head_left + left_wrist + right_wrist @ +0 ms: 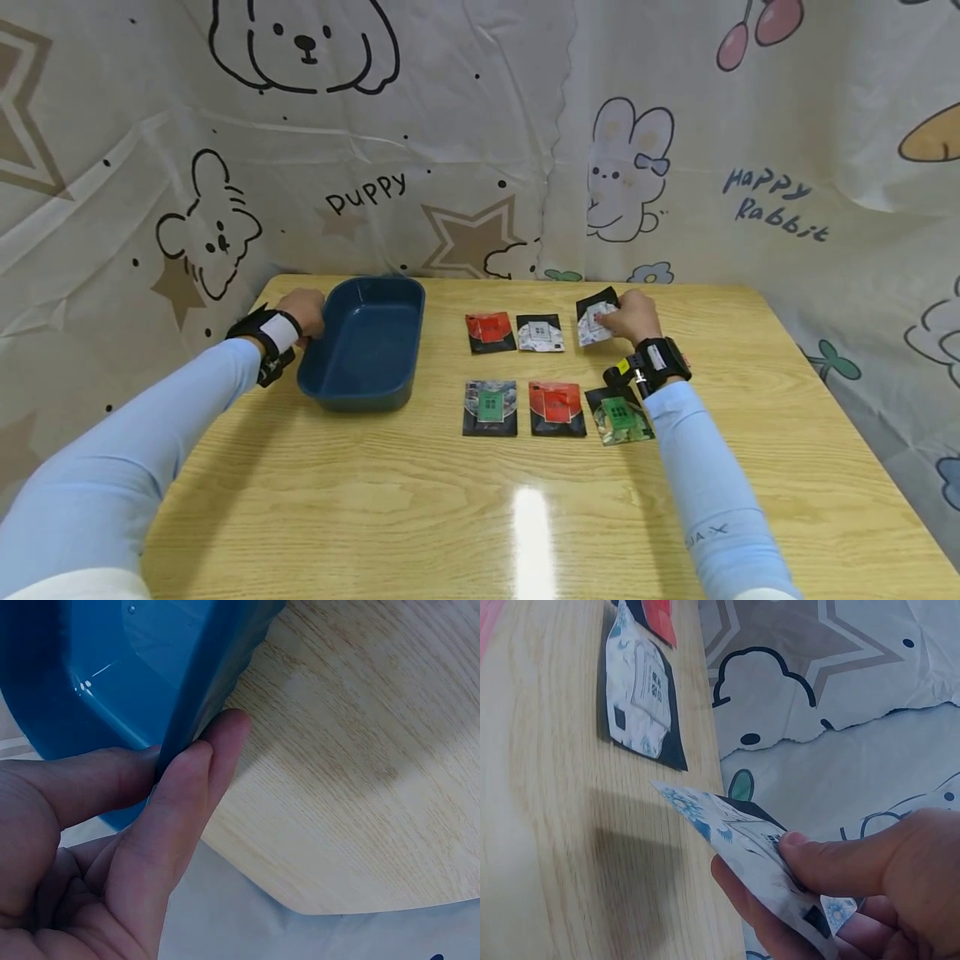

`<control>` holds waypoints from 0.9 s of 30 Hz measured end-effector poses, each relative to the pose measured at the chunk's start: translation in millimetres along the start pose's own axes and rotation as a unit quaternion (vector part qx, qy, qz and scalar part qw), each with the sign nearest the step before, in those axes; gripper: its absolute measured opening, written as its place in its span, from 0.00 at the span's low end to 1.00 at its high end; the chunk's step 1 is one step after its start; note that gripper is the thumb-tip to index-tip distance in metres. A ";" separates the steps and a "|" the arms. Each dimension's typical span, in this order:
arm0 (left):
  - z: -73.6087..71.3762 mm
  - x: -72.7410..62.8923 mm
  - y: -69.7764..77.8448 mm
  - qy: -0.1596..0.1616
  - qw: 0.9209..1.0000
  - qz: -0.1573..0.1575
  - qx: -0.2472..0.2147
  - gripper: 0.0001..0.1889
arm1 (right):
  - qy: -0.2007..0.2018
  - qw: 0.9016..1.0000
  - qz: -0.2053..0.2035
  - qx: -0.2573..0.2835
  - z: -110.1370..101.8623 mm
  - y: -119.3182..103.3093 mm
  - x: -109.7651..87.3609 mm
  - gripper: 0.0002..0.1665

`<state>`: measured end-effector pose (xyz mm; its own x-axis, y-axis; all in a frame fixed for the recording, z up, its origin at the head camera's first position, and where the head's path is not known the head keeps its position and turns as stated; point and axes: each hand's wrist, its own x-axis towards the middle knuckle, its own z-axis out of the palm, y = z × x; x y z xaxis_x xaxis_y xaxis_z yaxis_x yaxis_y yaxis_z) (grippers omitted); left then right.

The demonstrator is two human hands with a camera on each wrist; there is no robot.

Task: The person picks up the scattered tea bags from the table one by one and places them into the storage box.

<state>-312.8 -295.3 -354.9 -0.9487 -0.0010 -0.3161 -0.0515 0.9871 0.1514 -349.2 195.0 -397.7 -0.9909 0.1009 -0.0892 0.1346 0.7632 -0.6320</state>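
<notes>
Left hand (303,312) is pinching the rim of the blue tub (366,398), upper left of frame, thumb inside. Right hand (636,317) is clamping a tilted white-and-black sachet (592,330), right of centre; I cannot quite tell whether its lower edge is clearing the surface (420,508). Progress is reading as early: tub is showing no contents. Remaining, lying mid-frame: flat white sachet (540,332), upper red sachet (491,330), lower red sachet (557,408), left green sachet (490,407), right green sachet (618,414). Far edge is running close behind tub; open room is separating tub from sachets and filling lower frame.
</notes>
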 end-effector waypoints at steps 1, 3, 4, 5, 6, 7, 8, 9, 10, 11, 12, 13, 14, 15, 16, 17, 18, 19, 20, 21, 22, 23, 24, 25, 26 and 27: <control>0.5 0.6 0.3 0.000 1.000 0.001 0.001 0.04 | -0.002 1.000 0.002 -0.002 0.4 -0.4 0.0 0.18; 1.1 1.7 0.7 -0.002 1.000 0.001 0.005 0.04 | -0.004 1.000 0.004 -0.002 1.0 -1.5 -0.3 0.19; 1.1 2.1 1.1 -0.004 1.000 -0.001 0.006 0.04 | -0.004 1.000 0.004 -0.004 1.4 -2.3 -0.5 0.19; 0.9 2.4 1.4 -0.006 1.000 -0.003 0.007 0.04 | -0.004 1.000 0.003 -0.004 1.4 -3.0 -0.8 0.19; 0.7 2.7 1.5 -0.008 1.000 -0.004 0.009 0.03 | -0.003 1.000 0.001 -0.006 1.4 -3.7 -1.1 0.19; 0.3 2.7 1.8 -0.009 1.000 -0.006 0.009 0.03 | -0.004 1.000 -0.001 -0.005 1.4 -4.5 -1.5 0.19; -0.1 2.7 1.9 -0.011 1.000 -0.007 0.010 0.03 | -0.004 1.000 0.000 -0.003 1.4 -5.3 -1.9 0.19; -0.6 2.6 2.0 -0.013 1.000 -0.008 0.010 0.03 | -0.004 1.000 -0.001 -0.001 1.3 -6.2 -2.4 0.20; -1.0 2.5 2.1 -0.015 1.000 -0.008 0.010 0.03 | -0.004 1.000 0.000 0.000 1.3 -7.1 -2.7 0.20; -1.2 2.5 2.0 -0.016 1.000 -0.008 0.010 0.02 | -0.005 1.000 0.000 0.001 1.4 -8.2 -3.2 0.19; -1.5 2.4 1.8 -0.017 1.000 -0.008 0.010 0.02 | -0.005 1.000 -0.001 0.002 1.5 -9.2 -3.7 0.19; -1.5 2.7 1.1 -0.018 1.000 -0.008 0.009 0.02 | -0.006 1.000 -0.002 0.003 1.8 -10.3 -4.0 0.19; -1.5 2.9 0.3 -0.019 1.000 -0.009 0.008 0.02 | -0.005 1.000 -0.005 0.002 2.3 -11.2 -4.4 0.18; -1.3 2.9 -0.4 -0.020 1.000 -0.009 0.007 0.02 | -0.005 1.000 -0.008 0.002 2.9 -12.3 -4.9 0.18; -1.3 2.7 -0.8 -0.020 1.000 -0.010 0.006 0.02 | -0.004 1.000 -0.011 0.002 3.4 -13.3 -5.2 0.18; -1.3 2.4 -1.0 -0.020 1.000 -0.010 0.007 0.02 | -0.004 1.000 -0.014 0.002 4.1 -14.2 -5.5 0.18; -1.2 2.2 -1.3 -0.021 1.000 -0.010 0.007 0.02 | -0.003 1.000 -0.015 0.003 4.6 -14.9 -5.7 0.17; -1.2 1.9 -1.2 -0.021 1.000 -0.009 0.007 0.02 | -0.004 1.000 -0.015 0.002 5.2 -15.8 -5.8 0.17; -1.5 0.9 -0.1 -0.021 1.000 -0.009 0.007 0.02 | -0.003 1.000 -0.015 0.002 5.5 -16.7 -6.2 0.17; -1.8 0.5 0.6 -0.021 1.000 -0.009 0.008 0.02 | -0.004 1.000 -0.013 0.001 5.8 -17.7 -6.5 0.18; -1.9 0.1 1.4 -0.021 1.000 -0.008 0.007 0.02 | -0.005 1.000 -0.011 0.000 6.0 -18.8 -6.4 0.17; -2.0 0.0 1.6 -0.021 1.000 -0.007 0.006 0.02 | -0.006 1.000 -0.010 0.000 6.2 -20.0 -6.7 0.17; -2.1 0.2 1.5 -0.021 1.000 -0.007 0.004 0.02 | -0.007 1.000 -0.009 -0.001 6.6 -21.3 -6.6 0.17; -2.1 0.3 1.3 -0.020 1.000 -0.006 0.003 0.02 | -0.009 1.000 -0.010 -0.001 7.0 -22.7 -6.7 0.17; -2.3 0.2 1.3 -0.019 1.000 -0.004 0.002 0.02 | -0.010 1.000 -0.011 0.001 7.5 -24.1 -6.7 0.17; -2.3 0.5 0.9 -0.017 1.000 -0.004 0.001 0.02 | -0.012 1.000 -0.012 0.005 8.2 -25.4 -6.6 0.16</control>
<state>-314.0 -294.8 -352.8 -0.9371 -0.0035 -0.3492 -0.0583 0.9875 0.1465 -346.0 169.7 -387.4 -0.9935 0.0677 -0.0915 0.1108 0.7593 -0.6412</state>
